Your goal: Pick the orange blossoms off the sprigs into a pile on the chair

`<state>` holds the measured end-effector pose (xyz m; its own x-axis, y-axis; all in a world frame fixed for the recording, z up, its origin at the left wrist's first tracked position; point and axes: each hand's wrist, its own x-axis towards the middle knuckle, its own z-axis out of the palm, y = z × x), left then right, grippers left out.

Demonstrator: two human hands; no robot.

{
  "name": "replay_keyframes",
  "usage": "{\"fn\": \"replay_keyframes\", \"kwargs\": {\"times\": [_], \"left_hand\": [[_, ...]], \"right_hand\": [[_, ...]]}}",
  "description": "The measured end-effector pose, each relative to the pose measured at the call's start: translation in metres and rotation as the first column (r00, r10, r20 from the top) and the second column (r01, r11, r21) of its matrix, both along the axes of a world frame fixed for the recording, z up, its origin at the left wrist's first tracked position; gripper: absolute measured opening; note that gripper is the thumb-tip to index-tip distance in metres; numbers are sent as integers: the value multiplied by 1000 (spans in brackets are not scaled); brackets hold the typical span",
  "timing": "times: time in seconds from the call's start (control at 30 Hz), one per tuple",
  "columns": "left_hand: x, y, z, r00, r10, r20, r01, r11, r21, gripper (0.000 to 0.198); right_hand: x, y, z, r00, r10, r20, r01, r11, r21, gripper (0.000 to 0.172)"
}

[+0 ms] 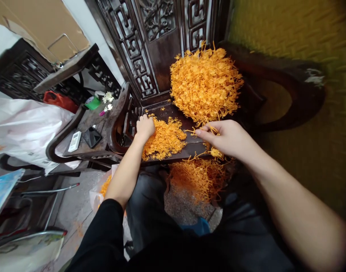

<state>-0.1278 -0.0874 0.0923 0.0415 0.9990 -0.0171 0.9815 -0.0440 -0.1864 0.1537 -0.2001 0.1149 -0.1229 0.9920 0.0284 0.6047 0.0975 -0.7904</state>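
My right hand [228, 136] is closed, thumb against fingers, on a few orange plastic flower stems [191, 131] with thin branching ends. Just behind it rises a big heap of similar orange stems [205, 81] on the dark wooden seat [189, 150]. My left hand [145, 127] is curled at the left edge of a lower pile of small orange flower pieces [165, 138]. Its fingertips are hidden, so what they hold does not show. Below the seat's front edge, between my knees, lies a tangle of orange stems [198, 179].
Carved wooden back panels [161, 56] stand behind the seat, and a curved armrest [297, 102] is at right. On the side table at left are a white remote-like device [74, 141], a black object [92, 136] and green tape [93, 102]. A blue object [199, 226] is on the floor.
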Motion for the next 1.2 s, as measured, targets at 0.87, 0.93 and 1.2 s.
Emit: {"fn": "replay_keyframes", "kwargs": {"times": [0.87,0.93,1.2], "left_hand": [[85,-107,21,393,-505,769,512,814,273,67],[90,-110,17,429,-546,720,484,812,327,48],[72,-92,28,115,-219,969,401,903,157,43]], "right_hand": [[-25,15,-19,159,-350,-923,150,933,-328,54],[-28,12,-17,145,-339,-929,138,937,-321,48],[-20,-4,1,326,-197,-925,-54,973,-226,34]]}}
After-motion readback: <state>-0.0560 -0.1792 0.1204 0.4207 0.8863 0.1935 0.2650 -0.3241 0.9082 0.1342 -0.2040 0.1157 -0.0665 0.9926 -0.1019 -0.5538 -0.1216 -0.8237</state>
